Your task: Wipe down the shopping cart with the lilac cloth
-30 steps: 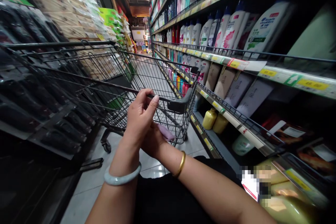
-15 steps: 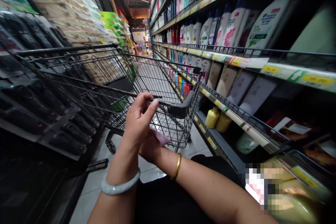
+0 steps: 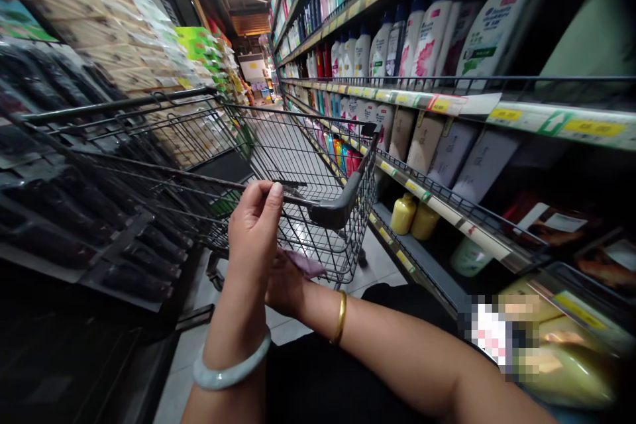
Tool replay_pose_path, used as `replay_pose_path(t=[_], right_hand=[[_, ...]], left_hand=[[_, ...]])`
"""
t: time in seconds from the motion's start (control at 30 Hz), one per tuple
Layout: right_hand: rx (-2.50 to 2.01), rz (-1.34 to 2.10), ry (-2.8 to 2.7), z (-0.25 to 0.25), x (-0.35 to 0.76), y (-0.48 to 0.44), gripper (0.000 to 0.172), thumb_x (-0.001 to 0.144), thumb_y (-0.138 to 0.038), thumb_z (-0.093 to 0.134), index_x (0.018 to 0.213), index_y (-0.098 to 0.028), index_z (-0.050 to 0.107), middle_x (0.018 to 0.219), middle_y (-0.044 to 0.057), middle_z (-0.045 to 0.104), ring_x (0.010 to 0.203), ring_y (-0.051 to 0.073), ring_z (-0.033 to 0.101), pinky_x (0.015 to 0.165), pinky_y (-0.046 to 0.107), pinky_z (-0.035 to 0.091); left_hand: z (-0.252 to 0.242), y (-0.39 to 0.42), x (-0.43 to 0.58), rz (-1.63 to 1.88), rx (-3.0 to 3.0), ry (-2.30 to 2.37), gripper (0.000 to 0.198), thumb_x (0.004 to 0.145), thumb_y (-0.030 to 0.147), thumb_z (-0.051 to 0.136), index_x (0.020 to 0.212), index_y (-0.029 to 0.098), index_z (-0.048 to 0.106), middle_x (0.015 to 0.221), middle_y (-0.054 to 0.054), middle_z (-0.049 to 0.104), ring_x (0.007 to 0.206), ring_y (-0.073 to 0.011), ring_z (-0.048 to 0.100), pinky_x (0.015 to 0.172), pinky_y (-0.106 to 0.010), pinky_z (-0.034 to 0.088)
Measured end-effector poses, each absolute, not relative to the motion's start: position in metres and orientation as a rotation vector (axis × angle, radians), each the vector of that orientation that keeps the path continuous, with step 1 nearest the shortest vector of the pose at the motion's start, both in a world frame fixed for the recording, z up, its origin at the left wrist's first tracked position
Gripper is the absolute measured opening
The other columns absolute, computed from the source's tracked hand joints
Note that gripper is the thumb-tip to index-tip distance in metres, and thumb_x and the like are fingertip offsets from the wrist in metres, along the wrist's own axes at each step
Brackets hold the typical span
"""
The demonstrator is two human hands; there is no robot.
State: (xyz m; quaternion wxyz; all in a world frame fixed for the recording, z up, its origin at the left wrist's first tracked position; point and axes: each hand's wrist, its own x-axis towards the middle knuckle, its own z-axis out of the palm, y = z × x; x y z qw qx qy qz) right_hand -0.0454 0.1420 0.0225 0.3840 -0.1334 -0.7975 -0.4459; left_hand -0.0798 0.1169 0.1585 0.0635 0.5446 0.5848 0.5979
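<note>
My left hand, with a pale green bangle at its wrist, is closed around the top side rail of a wire shopping cart, thumb uppermost. Just below and partly behind it is my right hand, which wears a gold bracelet. Its fingers are mostly hidden and appear curled on a light purple cloth, whose end sticks out to the right against the cart's mesh. The cart's basket is seen through its wires, and a dark grey plastic corner piece caps the rail right of my left hand.
Shelves of shampoo bottles and tubes line the right side, with yellow bottles lower down. Stacked tissue packs and dark packaged goods stand on the left. The tiled aisle runs ahead.
My left hand has shifted slightly left along the cart's rail, away from the corner piece. The right hand and cloth stay close to the same place. The view has turned a little.
</note>
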Motion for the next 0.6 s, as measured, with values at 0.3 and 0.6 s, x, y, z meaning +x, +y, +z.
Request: replay_pose_path(t=[0.3,0.6], right_hand=[[-0.384,-0.217,-2.480,0.081,-0.009,0.131,0.027,0.107,-0.023,0.059,0.128,-0.018,0.075,0.132,0.013,0.078,0.119,0.026,0.067,0.101,0.043,0.058],[-0.180,-0.250,-2.056,0.153,0.082,0.131,0.019,0.107,-0.034,0.059,0.104,-0.029,0.077,0.123,0.002,0.076,0.116,0.024,0.062,0.095,0.041,0.053]], left_hand=[[0.169,0.117,-0.087,1.770,1.599,1.711,0.030,0.099,0.047,0.065,0.082,0.023,0.060,0.068,0.003,0.049,0.065,-0.0136,0.045,0.062,-0.027,0.037],[0.177,0.118,-0.100,1.725,1.526,1.833,0.034,0.095,0.055,0.070,0.083,0.023,0.070,0.072,0.001,0.061,0.065,-0.0157,0.054,0.059,-0.029,0.040]])
